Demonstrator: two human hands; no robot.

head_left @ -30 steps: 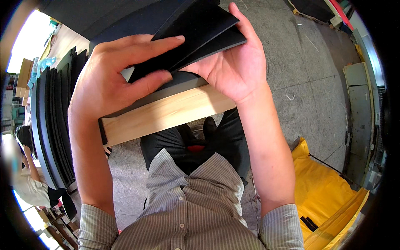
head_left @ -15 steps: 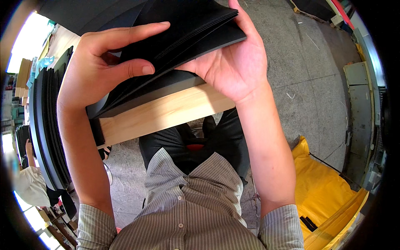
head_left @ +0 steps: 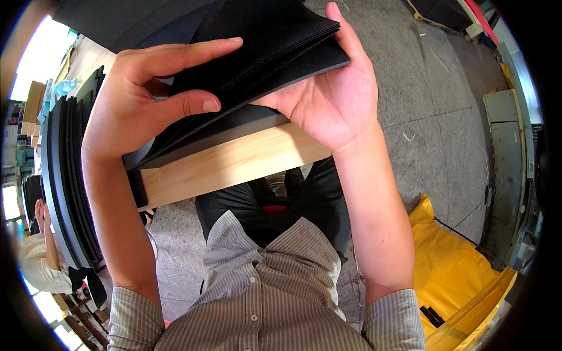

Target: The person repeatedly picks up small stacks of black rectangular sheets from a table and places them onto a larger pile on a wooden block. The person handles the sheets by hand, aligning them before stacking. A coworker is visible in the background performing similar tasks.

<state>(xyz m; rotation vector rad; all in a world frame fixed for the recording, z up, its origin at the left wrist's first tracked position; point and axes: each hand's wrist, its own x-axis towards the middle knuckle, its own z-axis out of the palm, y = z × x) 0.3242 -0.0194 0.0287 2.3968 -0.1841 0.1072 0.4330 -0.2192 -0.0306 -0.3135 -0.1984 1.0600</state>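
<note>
Several thin black sheets (head_left: 263,44) are lifted in a bent, tilted bundle, their edges slightly fanned toward the right. My left hand (head_left: 126,105) grips the bundle from the left, its index finger laid across the upper face and its thumb along the near edge. At the right end, my right hand (head_left: 336,96) holds the bundle's corner, with the thumb up beside the edges and the palm under the lowest sheet. Fingers behind the sheets are hidden. Below the bundle, more black sheet material (head_left: 234,126) lies on a pale wooden board (head_left: 234,158).
A tall stack of black sheets (head_left: 67,181) stands close by my left forearm. Farther left is another person (head_left: 47,257) with raised hands. Yellow sheeting (head_left: 451,269) lies on the right over the concrete floor (head_left: 433,134). A grey cabinet (head_left: 506,158) stands at far right.
Both hands and the bundle have shifted slightly down and right in view, with the grip kept. At the left, the other person's hands have come into fuller view.
</note>
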